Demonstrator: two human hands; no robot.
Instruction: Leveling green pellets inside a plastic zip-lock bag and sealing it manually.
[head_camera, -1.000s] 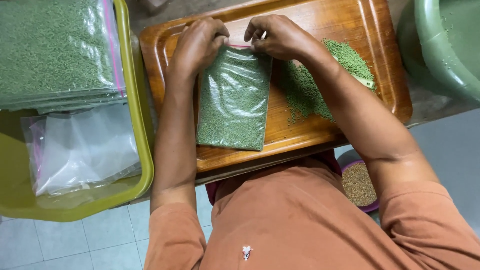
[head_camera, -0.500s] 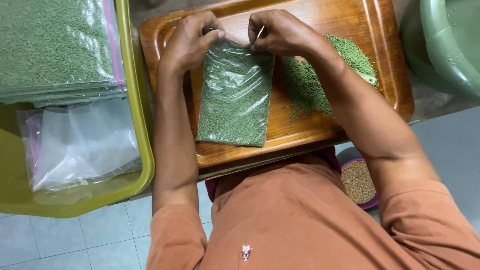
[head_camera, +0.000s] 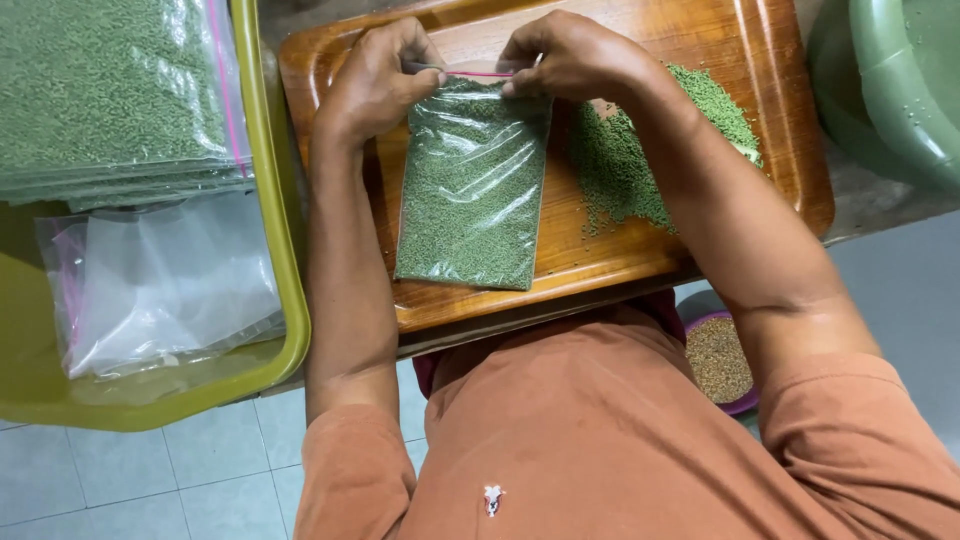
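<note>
Below both hands' grip: seed bag (head_camera: 472, 190) flat on tray (head_camera: 700, 40), top edge pinched.

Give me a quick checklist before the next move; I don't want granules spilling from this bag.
1. Both hands on the seal strip: ok. Left hand and right hand pinch the top of the zip bag.
2. Seal fully pressed shut: cannot tell.
3. Bag lying flat on the wooden tray: ok.
4. Granules clear of the seal: ok, they sit below the pink strip.
5. Loose granule pile apart from the bag: not ok, it touches the bag's edge.
</note>
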